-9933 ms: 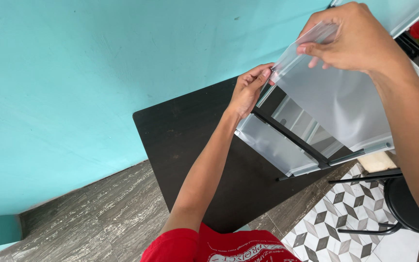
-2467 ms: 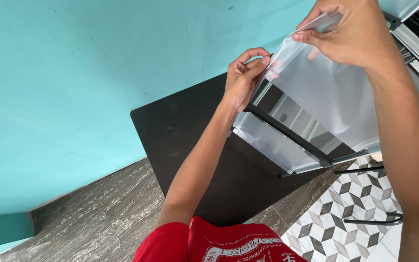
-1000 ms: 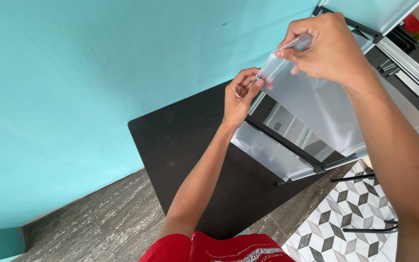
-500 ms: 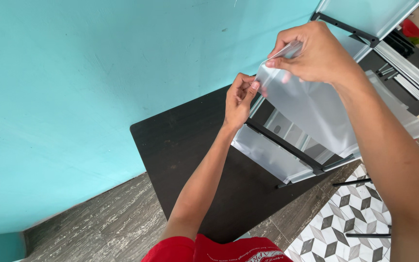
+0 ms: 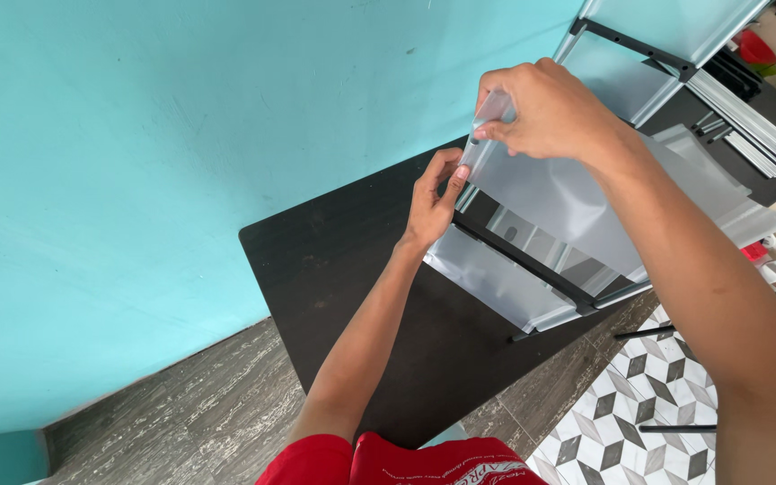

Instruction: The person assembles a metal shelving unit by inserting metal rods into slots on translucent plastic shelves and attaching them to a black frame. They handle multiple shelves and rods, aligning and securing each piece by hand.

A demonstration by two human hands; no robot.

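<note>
L hand [image 5: 431, 202] & R hand [image 5: 545, 112] pinch translucent panel [image 5: 559, 202] top edge, black table [image 5: 343, 287] bare below

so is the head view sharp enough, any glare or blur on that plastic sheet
Head view: evenly lit, no hard glare; the translucent plastic sheet shows only a soft sheen. Left hand and right hand look sharp, with little motion blur. Wide-angle tilt slants the black table; faint shadows fall under the forearms.

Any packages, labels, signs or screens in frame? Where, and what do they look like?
No signs or screens.
Clear plastic film: pinched at its top edge by both hands, right hand and left hand, translucent grey sheet over the shelf frame.
Print on red shirt: bottom edge, white, partly cut off.
</note>
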